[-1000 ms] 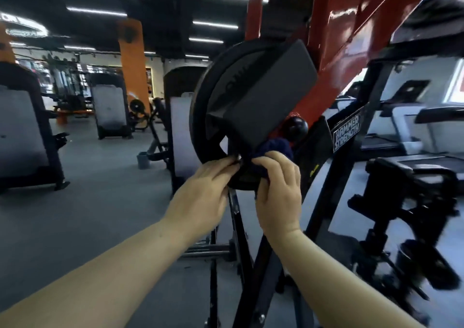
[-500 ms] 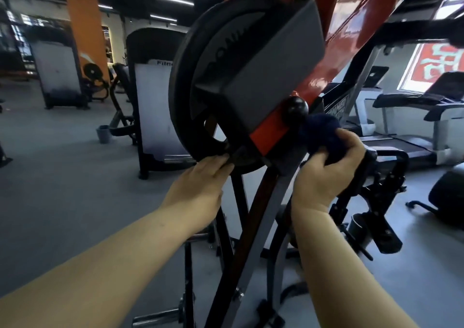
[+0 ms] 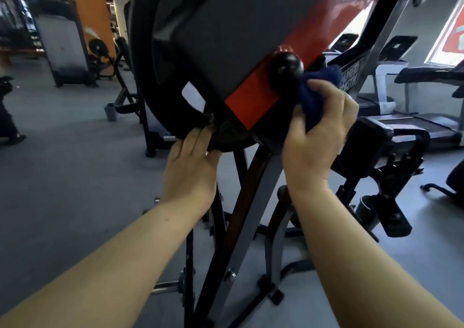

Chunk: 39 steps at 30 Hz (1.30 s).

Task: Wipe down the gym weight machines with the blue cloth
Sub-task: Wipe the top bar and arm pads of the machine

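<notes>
Cloth (image 3: pixel 316 96) now higher, in right grip (image 3: pixel 317 137)

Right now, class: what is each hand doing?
Left hand: open, fingers resting on the weight plate.
Right hand: grips the blue cloth.

**Bare arms, no gloves**

Two forearms rise from the bottom edge of the head view, both uncovered from wrist to elbow, no sleeve showing on either. The left hand (image 3: pixel 192 169) and the right hand (image 3: pixel 317 137) are likewise bare: no glove, ring, watch or wristband is visible. A few small marks dot the left forearm. Fingernails are short where they show.
</notes>
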{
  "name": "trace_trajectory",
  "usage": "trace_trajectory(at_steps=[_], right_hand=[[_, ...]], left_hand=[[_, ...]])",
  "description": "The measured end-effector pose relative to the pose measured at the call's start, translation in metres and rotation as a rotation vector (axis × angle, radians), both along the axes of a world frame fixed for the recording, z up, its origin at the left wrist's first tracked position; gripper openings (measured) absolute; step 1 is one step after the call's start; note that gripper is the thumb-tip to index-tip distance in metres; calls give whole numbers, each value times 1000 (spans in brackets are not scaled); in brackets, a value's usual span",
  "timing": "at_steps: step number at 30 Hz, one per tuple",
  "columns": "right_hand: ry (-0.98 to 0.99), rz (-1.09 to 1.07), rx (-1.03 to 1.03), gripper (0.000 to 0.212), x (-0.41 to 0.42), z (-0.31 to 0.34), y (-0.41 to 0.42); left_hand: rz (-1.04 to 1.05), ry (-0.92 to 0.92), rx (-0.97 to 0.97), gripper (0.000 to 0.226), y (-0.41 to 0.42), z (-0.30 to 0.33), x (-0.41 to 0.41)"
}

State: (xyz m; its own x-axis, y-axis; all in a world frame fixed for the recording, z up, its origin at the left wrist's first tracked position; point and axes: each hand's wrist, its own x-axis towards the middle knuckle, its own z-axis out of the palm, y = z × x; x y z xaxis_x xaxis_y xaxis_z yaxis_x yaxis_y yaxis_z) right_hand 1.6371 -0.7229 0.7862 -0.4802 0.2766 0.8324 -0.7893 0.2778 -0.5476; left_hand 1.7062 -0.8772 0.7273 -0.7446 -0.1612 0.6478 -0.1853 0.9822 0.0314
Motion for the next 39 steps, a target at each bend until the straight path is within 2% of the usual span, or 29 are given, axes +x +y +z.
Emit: trace_trajectory(at_steps=[3, 6, 8, 10, 12, 16, 18, 21, 23, 26, 27, 29, 31, 34, 36, 39], right_hand=[[12, 35, 182, 37, 13, -66, 0], [-48, 37, 409, 34, 19, -127, 9], [89, -44, 537, 30, 13, -132, 12], [233, -200, 618, 28, -2, -122, 12], [243, -352, 757, 33, -11, -115, 8], [201, -409, 1107, 45, 8, -136, -8], [197, -438, 1184, 50, 11, -121, -7], [18, -549, 1102, 55, 8, -94, -10], [-86, -569, 1100, 56, 20, -104, -20], [-240, -356, 1152, 46, 48, -123, -37], [-352, -282, 1060, 43, 56, -122, -42], [-513, -178, 689, 47, 71, -113, -53], [-418, -159, 345, 51, 89, -95, -66], [-207, -149, 127, 47, 99, -71, -96], [-213, -106, 169, 48, 88, -62, -118], [-224, -102, 355, 49, 65, -61, -134]], left_hand=[[-17, 47, 28, 43, -2, -7, -4], [-138, 54, 65, 54, -1, -25, 0], [-233, -44, 139, 59, 8, -44, 5], [-277, -193, 412, 57, 17, -63, 2], [-323, -317, 665, 54, 22, -73, -5], [-417, -362, 731, 43, 8, -73, -12], [-472, -397, 792, 41, -5, -72, -13], [-555, -416, 928, 44, -17, -69, -16], [-597, -393, 975, 42, -20, -64, -17], [-605, -415, 1062, 35, -27, -60, -17], [-617, -438, 1112, 33, -30, -58, -14], [-713, -401, 1205, 32, -35, -51, -5], [-817, -208, 1256, 27, -35, -40, 7], [-787, 117, 1438, 28, -37, -25, 22], [-728, 233, 1496, 48, -47, -19, 20], [-786, 212, 1304, 79, -77, -6, 7]])
